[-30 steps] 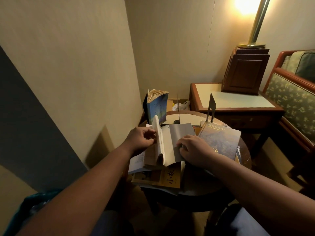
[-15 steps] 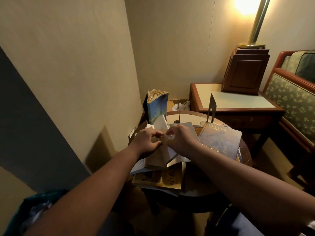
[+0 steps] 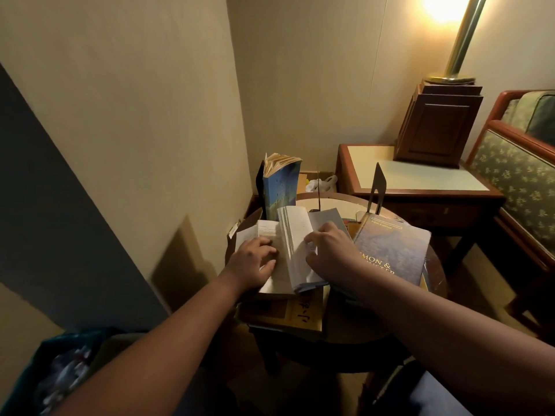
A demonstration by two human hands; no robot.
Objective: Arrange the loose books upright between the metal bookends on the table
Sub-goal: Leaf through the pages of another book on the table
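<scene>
An open paperback [image 3: 292,235] lies on the pile on the round table [image 3: 360,325]. My left hand [image 3: 255,261] rests on its left pages, fingers fairly flat. My right hand [image 3: 329,250] touches its right side, fingers curled over the pages and grey cover. A blue book [image 3: 280,187] stands upright at the back left against a dark bookend. A thin metal bookend [image 3: 318,190] stands at the middle back, and another bookend [image 3: 377,187] stands at the back right. A large blue hardback [image 3: 393,250] lies flat on the right. A yellow book [image 3: 300,316] lies under the paperback.
A wooden side table [image 3: 420,187] with a lamp base [image 3: 435,127] stands behind right. A patterned armchair [image 3: 516,181] is at the far right. A wall runs close along the left. A teal bag [image 3: 60,370] sits at lower left.
The paperback was spread open, then both hands met over its middle; now the hands lie apart on its two halves and the pages stand fanned between them.
</scene>
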